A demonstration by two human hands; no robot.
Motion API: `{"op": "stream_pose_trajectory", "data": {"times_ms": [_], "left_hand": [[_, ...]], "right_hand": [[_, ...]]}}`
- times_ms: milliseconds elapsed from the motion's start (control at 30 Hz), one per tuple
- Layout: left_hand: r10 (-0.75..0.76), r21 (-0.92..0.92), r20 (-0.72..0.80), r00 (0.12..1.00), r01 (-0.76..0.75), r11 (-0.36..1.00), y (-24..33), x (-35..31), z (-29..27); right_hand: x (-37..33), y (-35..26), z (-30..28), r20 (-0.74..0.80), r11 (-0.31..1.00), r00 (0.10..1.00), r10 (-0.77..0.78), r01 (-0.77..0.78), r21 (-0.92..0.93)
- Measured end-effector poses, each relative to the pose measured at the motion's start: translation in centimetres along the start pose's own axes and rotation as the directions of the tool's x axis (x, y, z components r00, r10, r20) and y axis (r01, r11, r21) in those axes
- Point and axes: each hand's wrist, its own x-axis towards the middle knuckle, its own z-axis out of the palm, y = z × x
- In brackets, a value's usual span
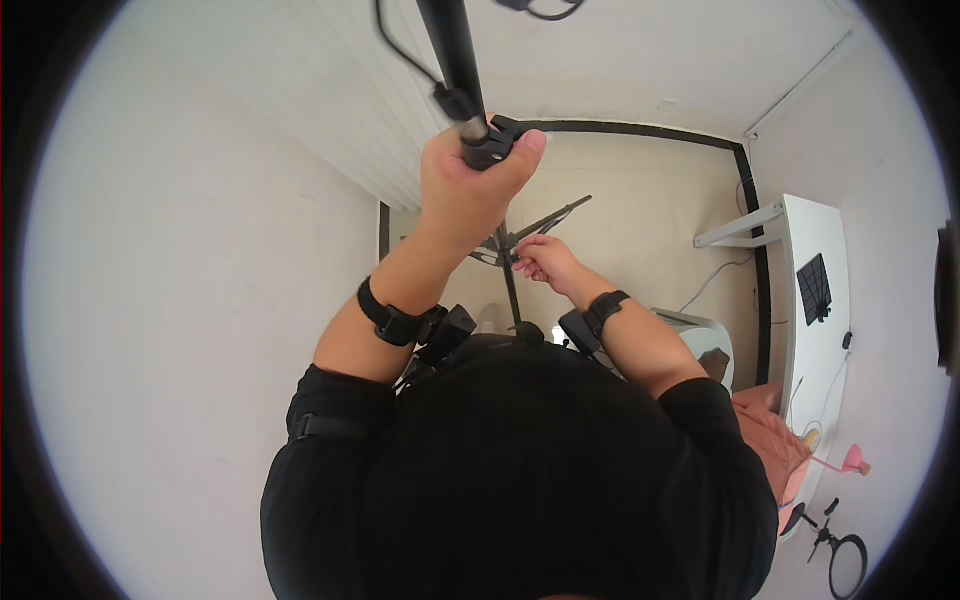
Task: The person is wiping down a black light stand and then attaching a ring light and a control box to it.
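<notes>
My left hand (463,197) is wrapped round the upper part of a black tripod stand (452,45), at a black clamp collar (487,150) where the pole sections meet. A thin black cable (402,52) runs beside the pole above that hand. Lower down, my right hand (552,266) is closed with its fingertips pinched on a small dark knob at the stand's leg hub. The stand's spread legs (562,214) reach toward the floor. The pole's top lies outside the view.
On the right, a white desk (826,370) holds a black tablet-like panel (815,288) and a pink lamp (853,461). A pink cloth-covered chair (768,430) stands beside me. White pleated curtains (340,120) hang at the left, and a dark skirting edge (640,131) borders the floor.
</notes>
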Motion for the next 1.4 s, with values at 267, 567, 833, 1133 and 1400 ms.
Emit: {"op": "stream_pose_trajectory", "data": {"times_ms": [267,567,833,1133,1400], "left_hand": [[0.017,-0.011,-0.021,1.0,-0.017,1.0,-0.5,-0.5,0.2],[0.056,0.063,-0.006,0.998,-0.055,0.997,-1.2,-1.9,0.1],[0.127,-0.092,-0.01,0.992,-0.127,0.988,-3.5,-2.8,-1.6],[0.114,-0.092,0.043,0.993,-0.109,0.99,-3.1,-2.4,-0.8],[0.103,-0.046,0.076,0.992,-0.099,0.994,-4.4,-1.1,-1.4]], "right_hand": [[-1.2,0.5,-0.3,0.119,0.877,0.973,-0.198,0.23,-0.423],[0.1,1.0,0.9,-0.125,0.958,0.974,0.191,-0.212,-0.194],[-1.4,3.3,0.1,0.01,0.842,0.919,-0.395,0.366,-0.396],[1.0,3.4,0.0,-0.035,0.781,0.952,-0.304,0.228,-0.581],[-0.8,2.4,0.8,-0.098,0.9,0.955,-0.281,0.227,-0.372]]}}
